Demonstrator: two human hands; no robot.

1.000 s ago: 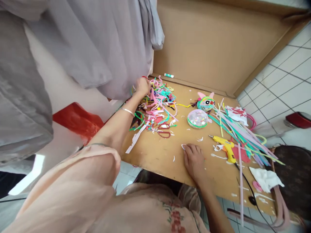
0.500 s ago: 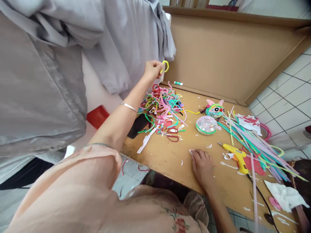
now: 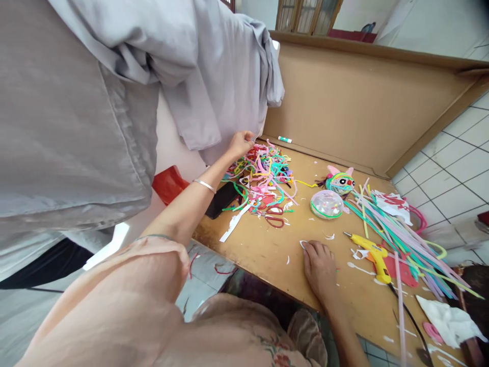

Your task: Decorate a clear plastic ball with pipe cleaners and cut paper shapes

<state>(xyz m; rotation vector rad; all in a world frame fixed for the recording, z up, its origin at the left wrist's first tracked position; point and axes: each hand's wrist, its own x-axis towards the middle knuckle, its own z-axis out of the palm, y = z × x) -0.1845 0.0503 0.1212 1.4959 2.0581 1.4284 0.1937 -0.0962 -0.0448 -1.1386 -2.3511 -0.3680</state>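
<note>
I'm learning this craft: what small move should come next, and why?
Perhaps the left hand should pick through the pile of pipe cleaners: its fingers are at the pile's edge, while the right hand rests on the table with a small white piece at its fingertips.

The left hand [image 3: 243,143] (arm [image 3: 187,211] outstretched) is near the table's [image 3: 260,250] far left corner; the right hand [image 3: 320,266] rests palm-down by the front edge.

Smooth table [image 3: 260,255], matt cardboard-like panel [image 3: 362,107] along its far edge, fuzzy-looking strips [image 3: 269,165] near the far left corner, glossy clear bowl [image 3: 327,205], smooth plastic glue gun [image 3: 376,255] toward the right edge, wrinkled matt cloth [image 3: 225,76]
</note>
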